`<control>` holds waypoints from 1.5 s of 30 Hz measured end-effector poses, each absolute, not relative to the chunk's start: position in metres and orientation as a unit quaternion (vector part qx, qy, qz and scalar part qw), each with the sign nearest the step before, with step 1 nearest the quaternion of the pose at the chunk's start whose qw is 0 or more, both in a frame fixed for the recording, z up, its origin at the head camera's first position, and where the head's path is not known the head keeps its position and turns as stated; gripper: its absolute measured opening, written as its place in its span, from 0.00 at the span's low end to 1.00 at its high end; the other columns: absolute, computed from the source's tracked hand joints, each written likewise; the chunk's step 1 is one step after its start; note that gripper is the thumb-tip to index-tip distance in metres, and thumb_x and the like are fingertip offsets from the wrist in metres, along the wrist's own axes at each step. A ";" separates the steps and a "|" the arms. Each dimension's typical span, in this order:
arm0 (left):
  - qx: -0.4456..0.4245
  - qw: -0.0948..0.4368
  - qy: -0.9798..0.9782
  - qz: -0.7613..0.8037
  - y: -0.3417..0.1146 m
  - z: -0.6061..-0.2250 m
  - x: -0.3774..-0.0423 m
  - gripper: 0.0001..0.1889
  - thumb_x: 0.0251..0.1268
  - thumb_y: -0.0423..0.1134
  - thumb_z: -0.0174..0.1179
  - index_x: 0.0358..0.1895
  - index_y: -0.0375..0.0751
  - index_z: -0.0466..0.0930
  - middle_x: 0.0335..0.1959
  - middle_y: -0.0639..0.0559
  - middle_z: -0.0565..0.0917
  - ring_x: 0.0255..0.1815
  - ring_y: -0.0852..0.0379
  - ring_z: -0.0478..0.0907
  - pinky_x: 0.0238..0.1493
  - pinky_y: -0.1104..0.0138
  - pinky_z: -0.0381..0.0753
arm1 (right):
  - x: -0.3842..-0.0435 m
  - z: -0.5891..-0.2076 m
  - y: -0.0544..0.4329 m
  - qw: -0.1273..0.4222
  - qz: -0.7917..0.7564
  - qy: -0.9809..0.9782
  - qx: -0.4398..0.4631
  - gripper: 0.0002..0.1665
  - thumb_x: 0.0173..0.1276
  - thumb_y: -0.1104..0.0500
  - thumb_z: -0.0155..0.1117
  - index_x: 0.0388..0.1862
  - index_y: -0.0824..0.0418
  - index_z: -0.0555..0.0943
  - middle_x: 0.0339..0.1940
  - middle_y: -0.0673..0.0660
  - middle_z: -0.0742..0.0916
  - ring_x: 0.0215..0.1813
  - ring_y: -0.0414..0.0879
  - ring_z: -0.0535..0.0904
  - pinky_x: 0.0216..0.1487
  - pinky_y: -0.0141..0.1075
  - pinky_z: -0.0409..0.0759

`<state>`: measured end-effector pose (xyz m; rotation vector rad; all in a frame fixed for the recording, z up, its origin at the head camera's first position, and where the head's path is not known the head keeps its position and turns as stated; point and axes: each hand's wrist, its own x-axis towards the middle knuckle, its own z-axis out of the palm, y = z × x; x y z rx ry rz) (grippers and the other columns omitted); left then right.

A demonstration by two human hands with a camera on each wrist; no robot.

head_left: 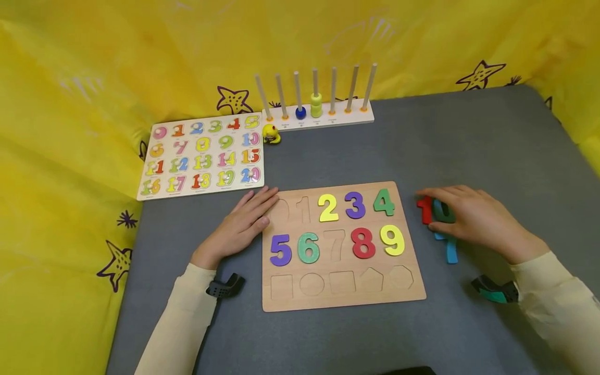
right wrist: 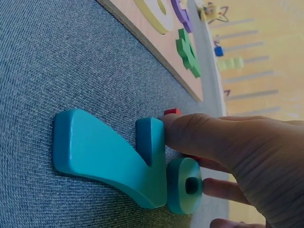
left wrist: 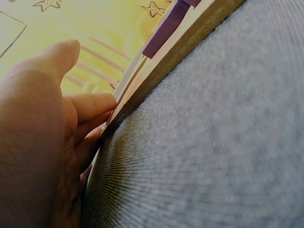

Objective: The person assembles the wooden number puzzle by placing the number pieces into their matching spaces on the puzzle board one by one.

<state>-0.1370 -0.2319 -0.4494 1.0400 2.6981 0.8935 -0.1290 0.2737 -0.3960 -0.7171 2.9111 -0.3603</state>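
My left hand (head_left: pixel 239 226) lies with its fingers extended over the upper left corner of a wooden number board (head_left: pixel 300 289). In the left wrist view its fingertips are at the board's edge. To the right of the board, my right hand (head_left: pixel 478 216) pinches a red number 1 (head_left: pixel 425 209) between thumb and index finger. Right beside it, partly under the hand, is a teal number 0 (right wrist: pixel 183 185). A blue number 7 (right wrist: pixel 109 156) lies nearest the right wrist camera. On the board sit 2, 3, 4, 5, 6, 8 and 9; the 0, 1 and 7 outlines are bare.
A white board of numbered pieces (head_left: pixel 187 133) lies at the back left. Next to it stand a peg rack (head_left: pixel 347 119) with a few beads and a small yellow toy (head_left: pixel 271 134). A yellow star-patterned cloth (head_left: pixel 187 52) rises behind the grey table (head_left: pixel 469 135).
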 end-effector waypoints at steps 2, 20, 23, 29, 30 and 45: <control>0.344 0.057 0.890 0.295 -0.232 -0.449 -0.137 0.30 0.85 0.51 0.38 0.80 0.39 0.57 0.82 0.50 0.55 0.83 0.49 0.45 0.80 0.53 0.37 | -0.129 -0.397 0.273 0.058 -0.116 0.964 -0.233 0.42 0.53 0.52 0.84 0.67 0.53 0.78 0.57 0.62 0.85 0.59 0.63 0.77 0.53 0.67 0.74; 0.347 0.061 0.890 0.289 -0.232 -0.452 -0.139 0.30 0.84 0.51 0.39 0.81 0.40 0.56 0.82 0.50 0.54 0.83 0.50 0.45 0.80 0.54 0.36 | -0.131 -0.395 0.254 0.056 -0.085 0.964 -0.245 0.45 0.51 0.48 0.83 0.68 0.52 0.77 0.58 0.63 0.84 0.61 0.63 0.76 0.56 0.68 0.71; 0.348 0.060 0.890 0.289 -0.234 -0.452 -0.139 0.31 0.84 0.52 0.38 0.81 0.40 0.56 0.82 0.50 0.54 0.83 0.50 0.44 0.80 0.54 0.36 | -0.130 -0.398 0.252 0.052 -0.084 0.964 -0.246 0.47 0.50 0.46 0.84 0.69 0.53 0.77 0.57 0.64 0.84 0.60 0.64 0.77 0.54 0.69 0.72; 0.349 0.059 0.889 0.290 -0.235 -0.452 -0.140 0.31 0.84 0.51 0.41 0.81 0.41 0.56 0.82 0.50 0.53 0.83 0.50 0.44 0.80 0.55 0.36 | -0.130 -0.404 0.250 0.025 -0.108 0.961 -0.253 0.45 0.51 0.52 0.84 0.68 0.57 0.76 0.53 0.64 0.85 0.54 0.64 0.80 0.49 0.66 0.79; 0.350 0.059 0.889 0.289 -0.236 -0.453 -0.140 0.31 0.83 0.50 0.44 0.81 0.41 0.56 0.82 0.50 0.53 0.83 0.50 0.44 0.80 0.55 0.36 | -0.131 -0.404 0.250 0.022 -0.114 0.960 -0.255 0.45 0.51 0.54 0.84 0.68 0.57 0.76 0.52 0.63 0.86 0.53 0.63 0.80 0.47 0.65 0.81; 0.351 0.060 0.891 0.281 -0.237 -0.455 -0.140 0.39 0.67 0.39 0.57 0.81 0.39 0.55 0.82 0.49 0.53 0.83 0.50 0.43 0.80 0.54 0.36 | -0.138 -0.404 0.246 0.026 -0.147 0.958 -0.244 0.46 0.50 0.58 0.82 0.69 0.60 0.73 0.49 0.65 0.83 0.50 0.64 0.79 0.47 0.65 0.81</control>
